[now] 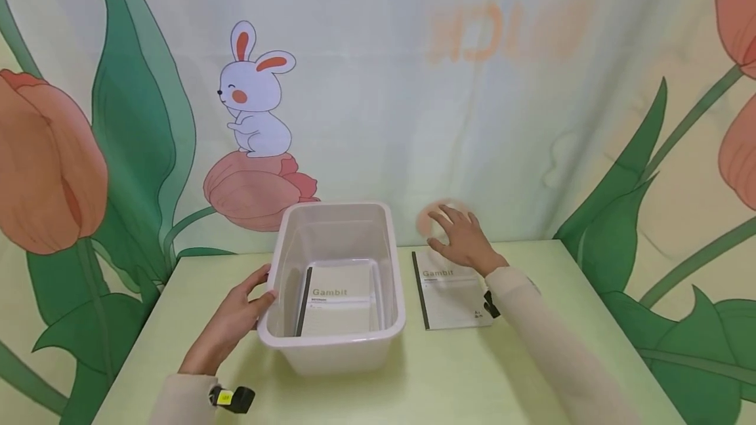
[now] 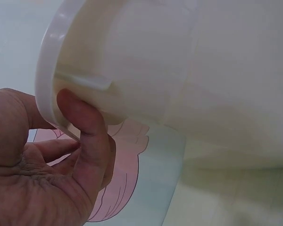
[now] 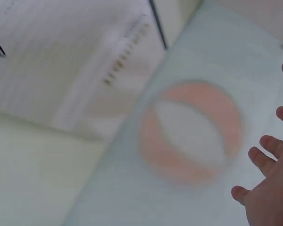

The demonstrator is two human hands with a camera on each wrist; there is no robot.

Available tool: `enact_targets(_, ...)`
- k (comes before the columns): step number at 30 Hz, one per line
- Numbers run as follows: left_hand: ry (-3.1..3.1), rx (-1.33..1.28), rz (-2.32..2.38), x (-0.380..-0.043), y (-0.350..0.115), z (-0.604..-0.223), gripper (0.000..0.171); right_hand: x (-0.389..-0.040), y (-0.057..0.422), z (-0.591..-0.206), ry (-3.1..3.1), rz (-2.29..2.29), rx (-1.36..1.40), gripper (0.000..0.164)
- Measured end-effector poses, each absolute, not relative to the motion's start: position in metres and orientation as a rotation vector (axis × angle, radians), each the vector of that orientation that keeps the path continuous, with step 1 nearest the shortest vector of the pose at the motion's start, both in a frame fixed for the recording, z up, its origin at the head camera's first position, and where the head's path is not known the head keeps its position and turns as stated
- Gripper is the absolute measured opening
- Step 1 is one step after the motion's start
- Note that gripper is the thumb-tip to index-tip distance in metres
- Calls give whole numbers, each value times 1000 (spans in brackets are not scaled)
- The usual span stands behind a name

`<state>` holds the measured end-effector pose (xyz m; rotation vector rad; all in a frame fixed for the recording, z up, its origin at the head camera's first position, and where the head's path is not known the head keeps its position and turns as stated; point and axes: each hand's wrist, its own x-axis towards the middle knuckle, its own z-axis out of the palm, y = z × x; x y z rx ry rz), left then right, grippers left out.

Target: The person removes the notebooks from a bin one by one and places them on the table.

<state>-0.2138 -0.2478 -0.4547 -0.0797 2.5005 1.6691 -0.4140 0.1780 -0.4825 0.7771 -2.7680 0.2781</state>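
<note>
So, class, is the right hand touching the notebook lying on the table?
Apart: the right wrist view shows a strip of backdrop between the right hand and the notebook.

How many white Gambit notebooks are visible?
2: one black-spined white notebook inside the rectangular off-white plastic tub, another on the pale green table. More may be hidden underneath.

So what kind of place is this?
Maybe a little booth or corner set up for table work; I can't tell for sure. A backdrop printed with a rabbit and tulips hangs behind a green table, which holds a tub and a notebook.
</note>
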Motion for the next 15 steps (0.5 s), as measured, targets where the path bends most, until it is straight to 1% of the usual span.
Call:
enact_targets(8,2507,-89,1649,-214,-249,-452,63,-388,164,-416,-2719,223,899,65)
enact_targets(15,2483,-97,1675,-215,-247,-454,64,-364,135,-376,-2657,159,1035,65)
